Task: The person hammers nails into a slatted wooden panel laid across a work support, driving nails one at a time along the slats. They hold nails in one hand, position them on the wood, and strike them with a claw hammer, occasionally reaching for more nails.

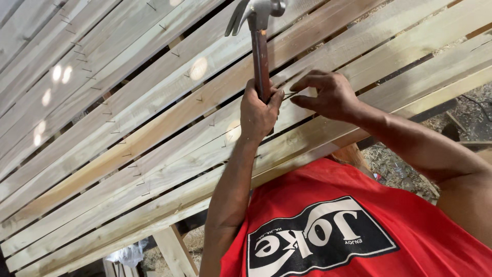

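The left hand (259, 110) is clamped in a fist around the dark handle of a claw hammer (260, 48). It grips near the lower end, with the steel head raised above the knuckles at the top edge of the view. Just beside it, the right hand (328, 95) pinches a thin nail (290, 96) between thumb and forefinger, the other fingers curled over. The nail's point seems to rest on a pale wooden slat (359, 66), though it is too fine to tell how upright it stands.

The step in hand looks like starting that nail. It is best done with light, short taps, the face of the hammer square to the nail head and the pinching fingers kept low and ready to let go once it stands by itself. The two hands are very close, so a wide swing risks the fingertips.

Around them the slatted panel (154, 133) runs slantwise with dark gaps between boards. A row of small nails (134, 166) stands proud along it, and sawdust-strewn ground (405, 172) shows beyond the panel's edge.
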